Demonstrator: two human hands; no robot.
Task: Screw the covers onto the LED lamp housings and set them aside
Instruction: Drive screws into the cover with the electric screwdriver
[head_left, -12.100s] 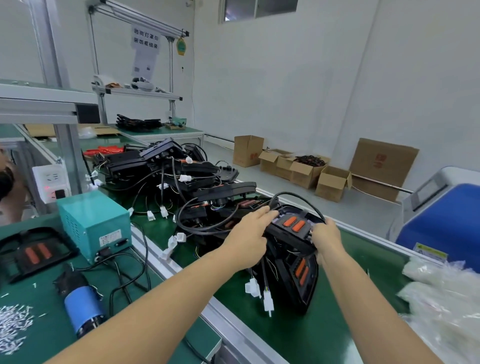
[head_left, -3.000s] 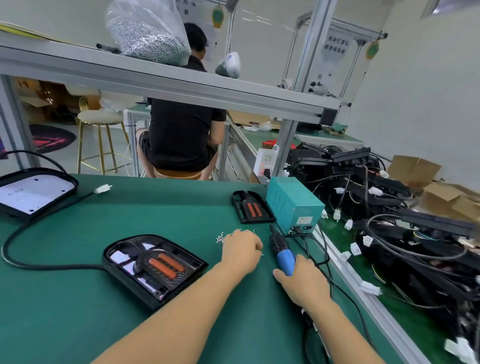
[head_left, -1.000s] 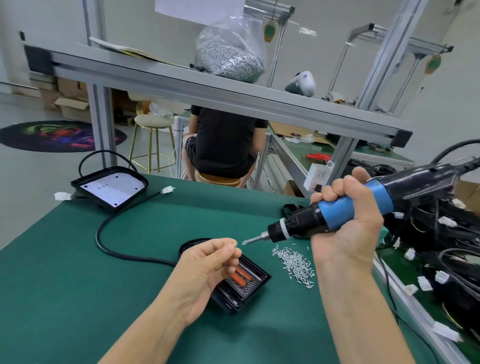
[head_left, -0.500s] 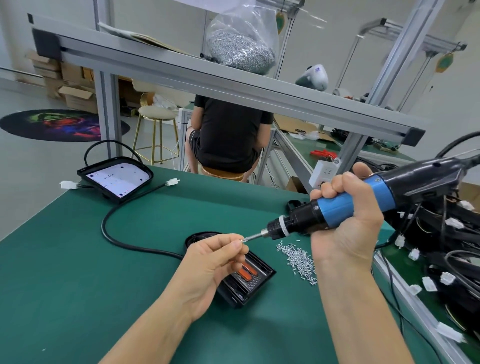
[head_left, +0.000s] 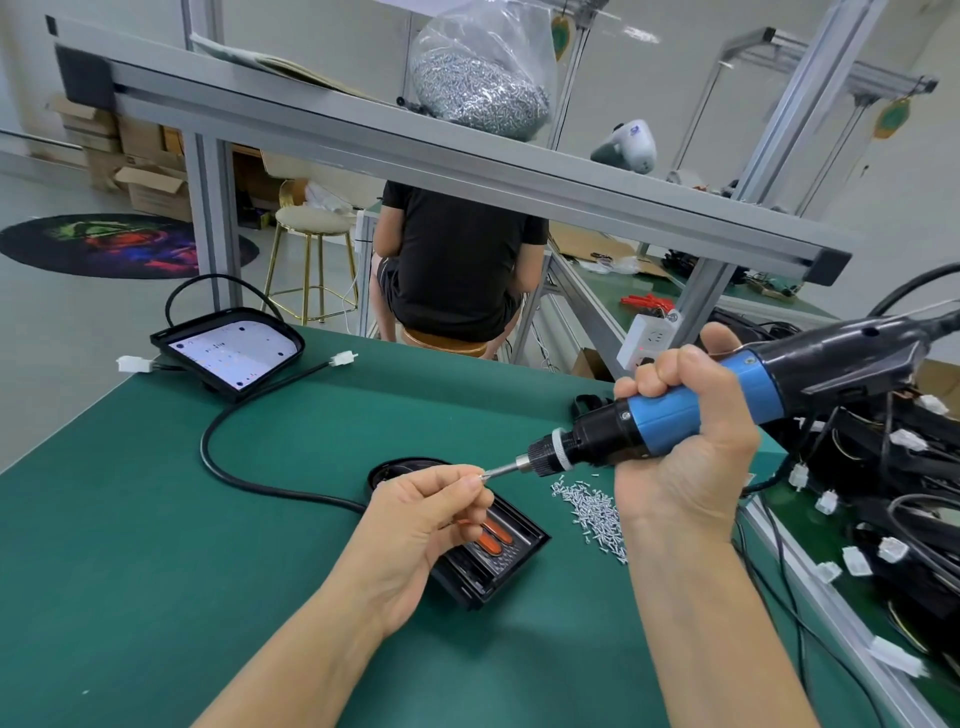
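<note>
My right hand (head_left: 685, 457) grips a blue and black electric screwdriver (head_left: 701, 410), held up with its bit pointing left. My left hand (head_left: 421, 525) pinches a small screw at the bit's tip; the screw itself is barely visible between thumb and forefinger. Under my left hand lies a black lamp housing (head_left: 493, 556) with orange strips inside, partly hidden by the hand. A pile of small silver screws (head_left: 597, 512) lies on the green table just right of it. A second lamp housing (head_left: 231, 353), white LED panel up, sits at the far left with its black cable.
A heap of black lamp housings with cables and white connectors (head_left: 893, 493) fills the right side beyond an aluminium rail. An overhead aluminium shelf (head_left: 467, 156) carries a bag of screws (head_left: 480, 88). A person in a black shirt (head_left: 457, 260) sits behind the table.
My left hand's fingertips have come up against the screwdriver bit. The view has shifted slightly; the screwdriver stays held in my right hand.
</note>
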